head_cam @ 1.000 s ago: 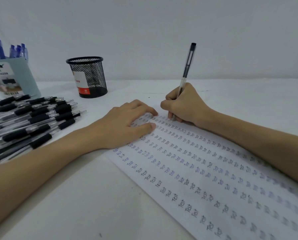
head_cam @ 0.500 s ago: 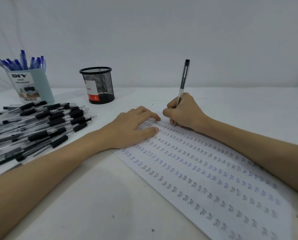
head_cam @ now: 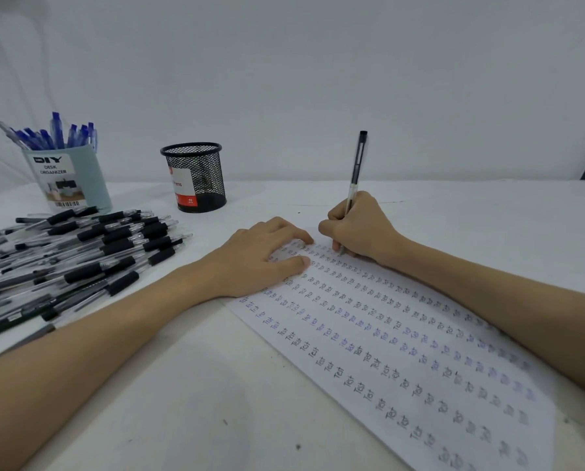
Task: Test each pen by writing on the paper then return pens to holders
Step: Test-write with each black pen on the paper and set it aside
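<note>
Right hand (head_cam: 359,226) fingers curled round upright pen (head_cam: 356,175) — left hand (head_cam: 260,256) flat on paper (head_cam: 403,351).

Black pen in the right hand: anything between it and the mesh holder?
Nothing visible. The black pen in the right hand has bare table up to the mesh holder; the left hand lies nearer, below that line.
</note>
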`<move>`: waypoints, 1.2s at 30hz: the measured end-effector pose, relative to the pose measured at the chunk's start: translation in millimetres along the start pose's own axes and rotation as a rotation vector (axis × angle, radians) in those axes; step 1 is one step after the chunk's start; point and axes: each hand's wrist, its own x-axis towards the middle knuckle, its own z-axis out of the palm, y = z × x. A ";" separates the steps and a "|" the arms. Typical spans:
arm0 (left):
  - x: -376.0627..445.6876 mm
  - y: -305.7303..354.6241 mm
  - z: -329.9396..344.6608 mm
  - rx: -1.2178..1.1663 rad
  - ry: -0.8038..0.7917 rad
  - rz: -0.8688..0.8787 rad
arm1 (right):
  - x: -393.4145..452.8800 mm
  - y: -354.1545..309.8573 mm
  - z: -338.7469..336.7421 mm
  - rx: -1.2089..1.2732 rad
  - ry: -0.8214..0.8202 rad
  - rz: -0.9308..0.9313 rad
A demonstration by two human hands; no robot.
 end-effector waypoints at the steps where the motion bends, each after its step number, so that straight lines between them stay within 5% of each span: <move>1: 0.1 0.3 -0.2 0.001 -0.003 -0.002 | 0.4 0.6 -0.6 0.013 0.008 0.000; 13: 1.2 -1.3 0.4 0.013 0.001 0.002 | 2.1 2.5 1.7 0.008 0.035 0.013; 20: -3.9 1.7 -5.0 0.037 -0.015 -0.050 | 6.4 0.4 -13.8 0.231 0.009 0.257; 24: -4.6 5.1 -10.8 0.222 0.042 -0.093 | 10.1 0.3 -26.7 0.167 0.005 0.197; 30: -8.0 6.9 -12.4 0.031 0.013 -0.076 | 15.3 -8.0 -50.3 0.224 0.128 0.213; 36: -8.4 8.5 -9.0 0.072 -0.101 -0.114 | 17.7 -7.7 -68.0 0.212 0.051 0.195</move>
